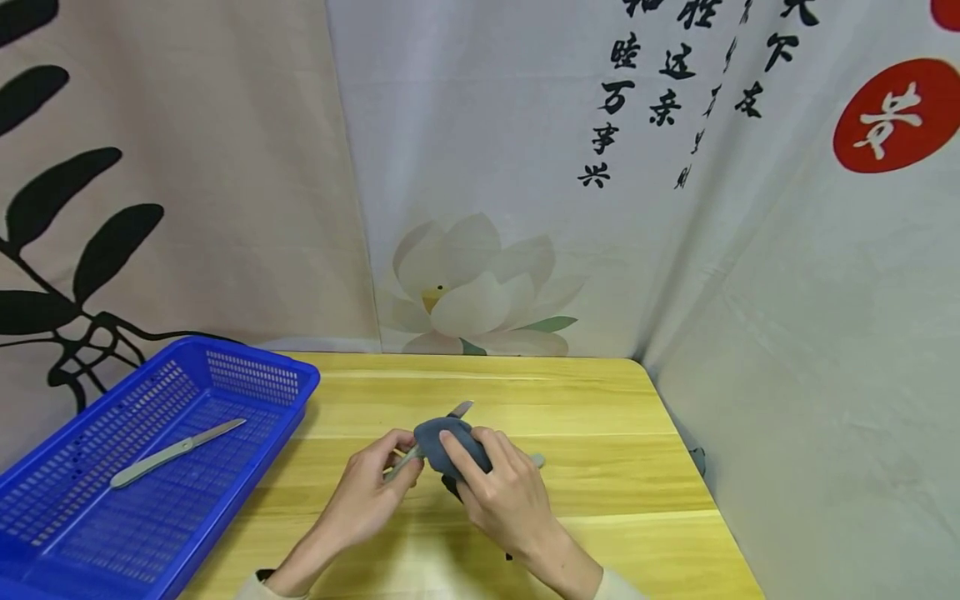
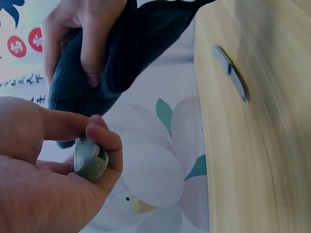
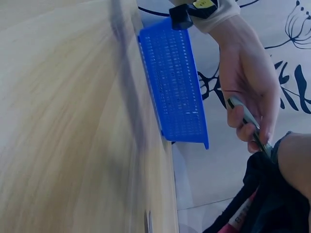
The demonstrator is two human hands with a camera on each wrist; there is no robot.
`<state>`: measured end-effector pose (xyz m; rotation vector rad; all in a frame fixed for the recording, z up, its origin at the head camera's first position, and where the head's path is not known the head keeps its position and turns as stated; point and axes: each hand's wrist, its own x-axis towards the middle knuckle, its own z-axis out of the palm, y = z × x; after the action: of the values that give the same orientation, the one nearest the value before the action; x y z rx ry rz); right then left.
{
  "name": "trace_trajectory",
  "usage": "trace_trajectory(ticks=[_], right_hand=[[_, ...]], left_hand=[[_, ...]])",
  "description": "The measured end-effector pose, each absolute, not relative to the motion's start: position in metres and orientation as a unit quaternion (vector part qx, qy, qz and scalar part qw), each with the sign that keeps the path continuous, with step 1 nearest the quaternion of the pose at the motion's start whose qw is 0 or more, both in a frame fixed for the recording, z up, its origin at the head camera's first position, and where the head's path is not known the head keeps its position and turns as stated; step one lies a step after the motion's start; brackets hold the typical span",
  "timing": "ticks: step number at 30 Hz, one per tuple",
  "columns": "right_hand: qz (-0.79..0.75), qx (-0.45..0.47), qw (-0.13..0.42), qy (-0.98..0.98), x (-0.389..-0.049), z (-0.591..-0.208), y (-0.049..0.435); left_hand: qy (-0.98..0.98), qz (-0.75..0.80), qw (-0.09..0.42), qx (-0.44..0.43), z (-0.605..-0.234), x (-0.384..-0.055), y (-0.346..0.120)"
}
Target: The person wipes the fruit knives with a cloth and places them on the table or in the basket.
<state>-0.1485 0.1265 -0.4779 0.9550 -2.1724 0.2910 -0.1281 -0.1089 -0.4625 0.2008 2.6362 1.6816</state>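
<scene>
Pinched in the left hand [image 1: 372, 489], a green-handled knife [image 1: 403, 463] is raised over the table [image 1: 592, 400]; from my head feed I read its long axis as running from handle, low on the left, to tip, up and right, away from the wearer. Left fingers own the handle end. The right hand [image 1: 513, 504] grips a grey-blue cloth [image 1: 437, 442] covering the knife's middle, so I cannot tell how closely it wraps the blade. Another knife [image 2: 229, 70] lies on the tabletop, mostly hidden from the head view behind the right hand. Apart on the left, a blue basket [image 1: 195, 496] holds a third knife [image 1: 178, 456].
</scene>
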Motion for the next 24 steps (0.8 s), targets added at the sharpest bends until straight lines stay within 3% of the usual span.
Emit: trace_trajectory(ticks=[24], right_hand=[[0.082,0.340,0.390,-0.852,-0.166,-0.480,0.141]], left_hand=[[0.842,0.534,0.000,0.078,-0.460,-0.123,-0.110]])
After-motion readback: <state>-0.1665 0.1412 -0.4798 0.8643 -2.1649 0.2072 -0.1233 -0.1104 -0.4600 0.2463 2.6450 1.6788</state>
